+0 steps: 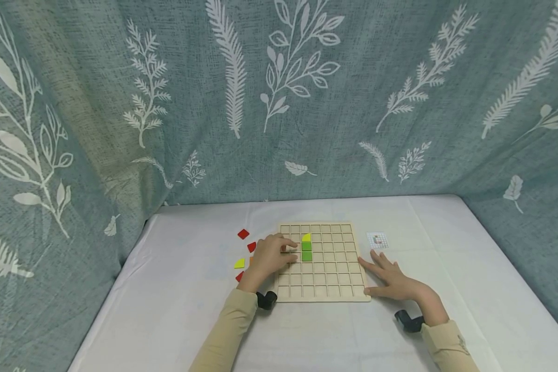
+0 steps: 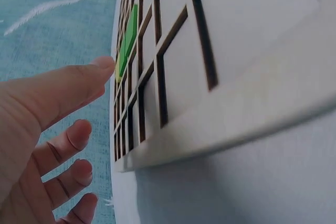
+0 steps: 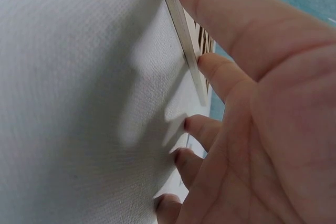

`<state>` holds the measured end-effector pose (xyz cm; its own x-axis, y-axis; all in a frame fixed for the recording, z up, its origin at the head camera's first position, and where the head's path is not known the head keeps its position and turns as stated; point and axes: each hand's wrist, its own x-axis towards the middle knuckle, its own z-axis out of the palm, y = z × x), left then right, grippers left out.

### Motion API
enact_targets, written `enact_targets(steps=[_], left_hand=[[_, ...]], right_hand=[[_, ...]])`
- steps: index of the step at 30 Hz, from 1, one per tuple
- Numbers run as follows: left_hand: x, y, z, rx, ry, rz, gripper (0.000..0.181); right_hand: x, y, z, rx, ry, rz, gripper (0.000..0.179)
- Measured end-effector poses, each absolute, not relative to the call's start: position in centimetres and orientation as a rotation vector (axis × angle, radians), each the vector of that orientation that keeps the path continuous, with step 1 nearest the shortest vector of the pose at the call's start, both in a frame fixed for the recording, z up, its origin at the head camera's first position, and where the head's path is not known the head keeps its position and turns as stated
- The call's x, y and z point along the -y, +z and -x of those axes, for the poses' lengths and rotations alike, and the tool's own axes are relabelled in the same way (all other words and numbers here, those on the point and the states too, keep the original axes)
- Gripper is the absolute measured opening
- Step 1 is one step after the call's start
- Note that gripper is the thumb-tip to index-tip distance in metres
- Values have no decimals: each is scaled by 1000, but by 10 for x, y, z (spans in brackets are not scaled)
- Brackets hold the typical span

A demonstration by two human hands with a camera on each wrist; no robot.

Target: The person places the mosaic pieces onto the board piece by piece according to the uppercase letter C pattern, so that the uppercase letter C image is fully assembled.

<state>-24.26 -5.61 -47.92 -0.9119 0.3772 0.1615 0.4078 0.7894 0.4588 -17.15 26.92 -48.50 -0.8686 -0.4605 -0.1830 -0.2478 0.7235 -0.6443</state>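
A wooden grid board (image 1: 323,298) lies on the white cloth. One column of it holds a yellow quarter-round tile (image 1: 306,237) above two green square tiles (image 1: 306,246). My left hand (image 1: 270,254) hovers over the board's left side, thumb and index finger apart just left of the green tiles, with nothing visible between them. In the left wrist view the thumb (image 2: 79,85) reaches toward the green tiles (image 2: 128,38); the index finger is mostly hidden behind it. My right hand (image 1: 392,279) has its fingers spread, thumb and index finger touching the board's right edge (image 3: 184,35).
Left of the board lie loose tiles: a red diamond-like one (image 1: 243,234), more red ones (image 1: 251,247), a yellow one (image 1: 239,263), and an orange one partly behind the left hand. A small printed grid card (image 1: 377,240) lies right of the board. A patterned curtain (image 1: 260,155) hangs behind.
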Motion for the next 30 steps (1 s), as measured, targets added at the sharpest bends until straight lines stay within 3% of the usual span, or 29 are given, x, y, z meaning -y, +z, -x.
enact_targets(steps=[30], left_hand=[[131, -477, 263, 2925, -703, 515, 24]], right_hand=[[-267, -486, 170, -2598, -921, 535, 76]])
